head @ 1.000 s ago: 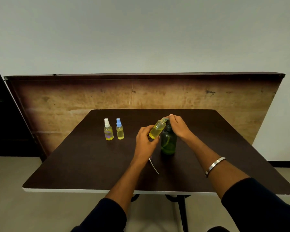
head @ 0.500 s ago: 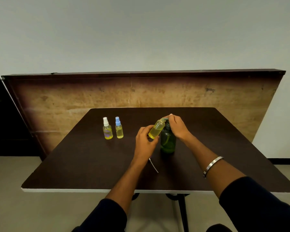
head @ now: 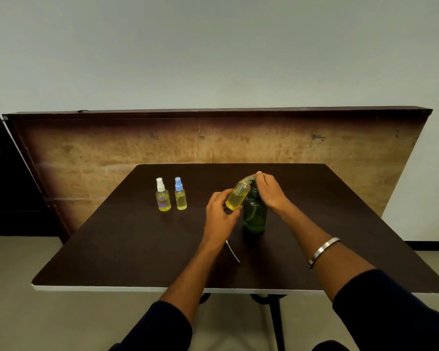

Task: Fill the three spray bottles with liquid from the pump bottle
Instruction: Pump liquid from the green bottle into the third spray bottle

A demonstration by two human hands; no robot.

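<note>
My left hand [head: 219, 214] holds a small uncapped bottle [head: 237, 195] of yellow liquid, tilted with its mouth up against the spout of the dark green pump bottle [head: 254, 216]. My right hand [head: 269, 192] rests on top of the pump head, fingers curled over it. The pump bottle stands upright on the dark table [head: 127, 244]. Two capped spray bottles stand side by side at the left: one with a white cap [head: 162, 195] and one with a blue cap [head: 180, 194], both holding yellow liquid.
A thin white spray tube [head: 232, 250] lies on the table just in front of my left wrist. A wooden board [head: 112, 150] leans against the wall behind the table. The table's front edge [head: 112, 288] is white.
Hands and bottles keep the same pose; only the view has shifted slightly.
</note>
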